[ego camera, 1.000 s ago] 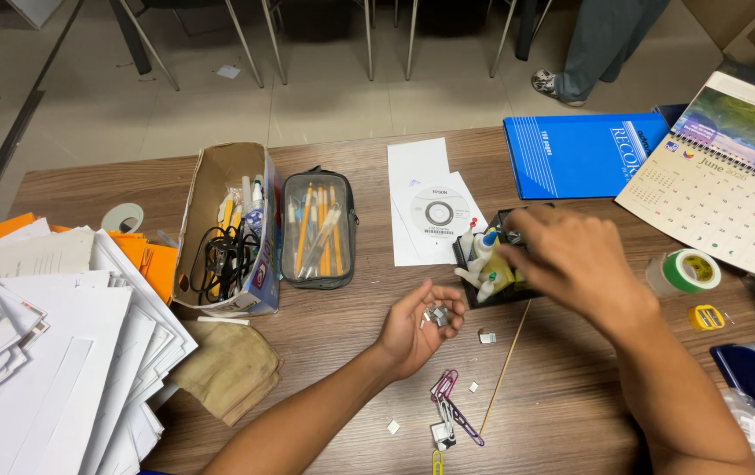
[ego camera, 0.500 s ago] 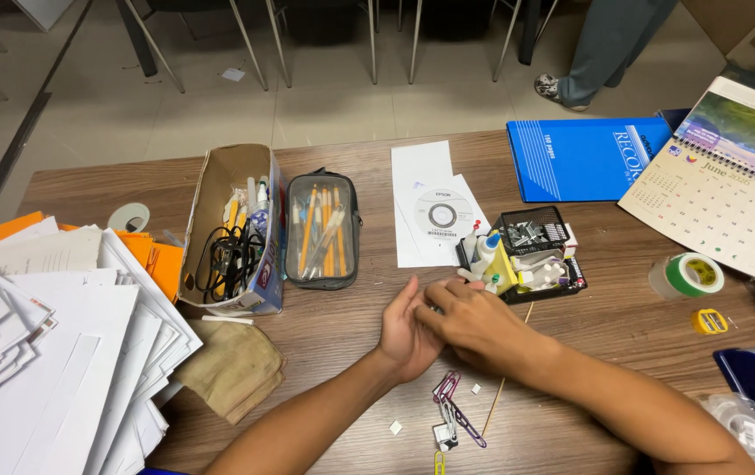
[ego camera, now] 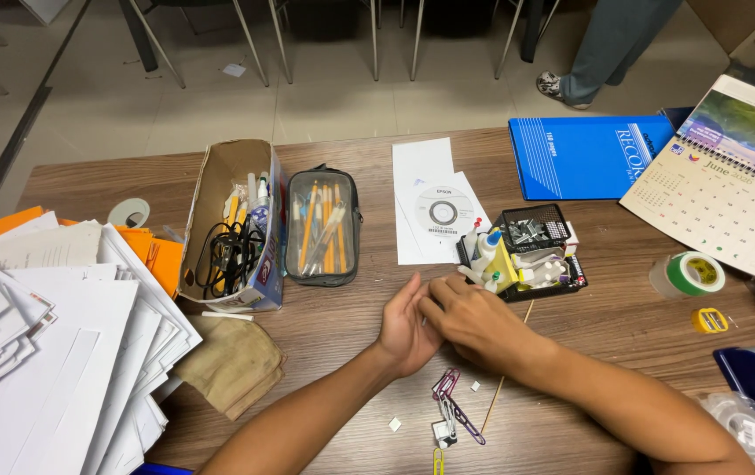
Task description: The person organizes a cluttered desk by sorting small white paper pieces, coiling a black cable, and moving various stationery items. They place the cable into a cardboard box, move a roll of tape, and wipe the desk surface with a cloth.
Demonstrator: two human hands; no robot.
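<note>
Seemingly midway through gathering: left hand cupped half open, contents hidden; right hand pinching into that palm, grip unclear. Just below, loose coloured paper clips waiting on the brown wooden table. Just above, black mesh desk organiser partly filled. Beyond, white disc sleeve, blue rectangular record book.

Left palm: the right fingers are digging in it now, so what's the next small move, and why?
Probably pinch one small piece out of the cupped left hand with the right hand and lift it toward the black mesh tray, which already holds similar metal clips and sits just beyond the hands.
</note>
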